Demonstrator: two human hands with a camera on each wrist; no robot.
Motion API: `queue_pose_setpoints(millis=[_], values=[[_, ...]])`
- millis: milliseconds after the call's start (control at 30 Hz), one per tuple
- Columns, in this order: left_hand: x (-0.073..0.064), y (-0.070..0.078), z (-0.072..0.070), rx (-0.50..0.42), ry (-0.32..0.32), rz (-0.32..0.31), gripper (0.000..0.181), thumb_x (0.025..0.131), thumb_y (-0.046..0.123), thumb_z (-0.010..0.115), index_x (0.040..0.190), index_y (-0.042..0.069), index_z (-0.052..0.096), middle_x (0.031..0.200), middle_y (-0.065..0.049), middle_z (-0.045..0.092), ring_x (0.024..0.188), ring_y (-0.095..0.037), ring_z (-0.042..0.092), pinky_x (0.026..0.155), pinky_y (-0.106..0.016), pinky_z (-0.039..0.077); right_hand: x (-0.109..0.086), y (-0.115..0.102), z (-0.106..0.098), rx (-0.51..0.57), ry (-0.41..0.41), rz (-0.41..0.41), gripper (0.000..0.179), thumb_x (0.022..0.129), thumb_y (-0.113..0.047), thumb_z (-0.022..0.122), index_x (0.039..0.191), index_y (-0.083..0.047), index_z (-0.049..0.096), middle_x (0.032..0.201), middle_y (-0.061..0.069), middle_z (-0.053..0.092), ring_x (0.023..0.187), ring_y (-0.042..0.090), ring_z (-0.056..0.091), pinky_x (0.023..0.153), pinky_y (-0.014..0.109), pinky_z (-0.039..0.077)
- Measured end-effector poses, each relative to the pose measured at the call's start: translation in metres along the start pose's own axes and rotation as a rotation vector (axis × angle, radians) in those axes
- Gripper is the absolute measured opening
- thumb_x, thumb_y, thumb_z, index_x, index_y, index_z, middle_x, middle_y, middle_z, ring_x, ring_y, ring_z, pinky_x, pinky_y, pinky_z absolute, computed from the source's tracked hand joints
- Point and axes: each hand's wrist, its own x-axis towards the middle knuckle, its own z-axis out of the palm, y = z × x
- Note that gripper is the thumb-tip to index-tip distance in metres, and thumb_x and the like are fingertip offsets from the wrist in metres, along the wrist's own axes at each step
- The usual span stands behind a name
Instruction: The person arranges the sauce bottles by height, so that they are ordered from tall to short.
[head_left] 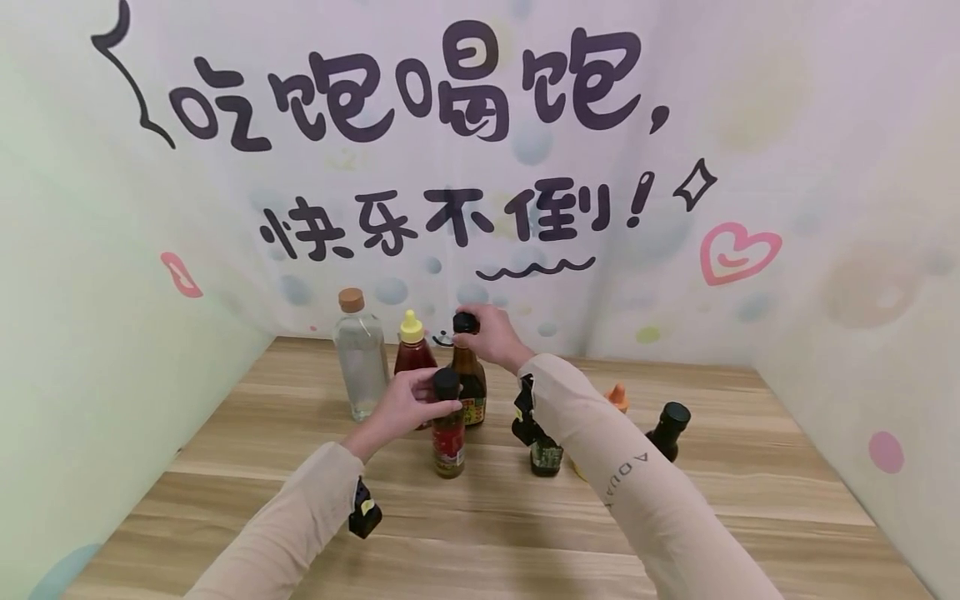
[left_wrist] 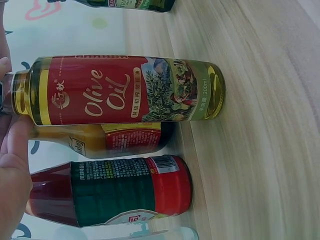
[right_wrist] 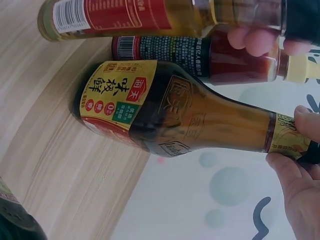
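Note:
My left hand (head_left: 397, 404) grips the olive oil bottle (left_wrist: 100, 95) around its neck, just below the black cap. The bottle is upright, with a red label. Just behind it stands a soy sauce bottle (right_wrist: 175, 110) with a yellow and red label, its neck pinched near the dark cap by my right hand (head_left: 495, 333). Beside them, to the left, is a dark red sauce bottle (head_left: 414, 357) with a yellow nozzle cap, partly hidden by the left hand. Whether either held bottle touches the table cannot be told.
A clear bottle (head_left: 362, 354) with a brown cap stands at the back left of the wooden table (head_left: 247, 433). On the right, partly behind my sleeve, are a dark bottle (head_left: 669, 429), an orange nozzle cap (head_left: 618, 396) and a green-labelled bottle (head_left: 546, 458). A printed curtain hangs behind.

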Motion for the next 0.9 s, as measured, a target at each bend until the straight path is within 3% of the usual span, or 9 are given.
queue_pose_setpoints(millis=[200, 500, 900], values=[[-0.001, 0.003, 0.001, -0.014, 0.001, -0.011, 0.043, 0.076, 0.013, 0.070, 0.113, -0.004, 0.056, 0.102, -0.017, 0.062, 0.087, -0.023, 0.062, 0.076, -0.033, 0.050, 0.000, 0.001, 0.001, 0.002, 0.000, -0.031, 0.027, 0.079, -0.009, 0.067, 0.104, -0.002, 0.060, 0.096, 0.010, 0.059, 0.080, 0.020, 0.053, 0.070, 0.029, 0.047], [-0.010, 0.029, 0.003, -0.005, -0.005, -0.023, 0.040, 0.078, 0.004, 0.066, 0.114, -0.008, 0.053, 0.104, -0.022, 0.060, 0.090, -0.029, 0.060, 0.077, -0.036, 0.050, 0.000, 0.005, 0.001, 0.036, -0.001, 0.020, 0.031, 0.079, -0.010, 0.067, 0.109, -0.003, 0.058, 0.102, 0.011, 0.059, 0.084, 0.020, 0.054, 0.074, 0.030, 0.048], [-0.010, 0.029, 0.003, -0.034, -0.005, -0.034, 0.038, 0.079, 0.006, 0.066, 0.112, -0.007, 0.055, 0.103, -0.021, 0.061, 0.090, -0.028, 0.061, 0.077, -0.036, 0.050, 0.000, 0.007, 0.000, 0.087, -0.024, 0.090, 0.039, 0.079, -0.010, 0.067, 0.115, -0.003, 0.054, 0.111, 0.013, 0.055, 0.095, 0.024, 0.056, 0.080, 0.033, 0.048]])
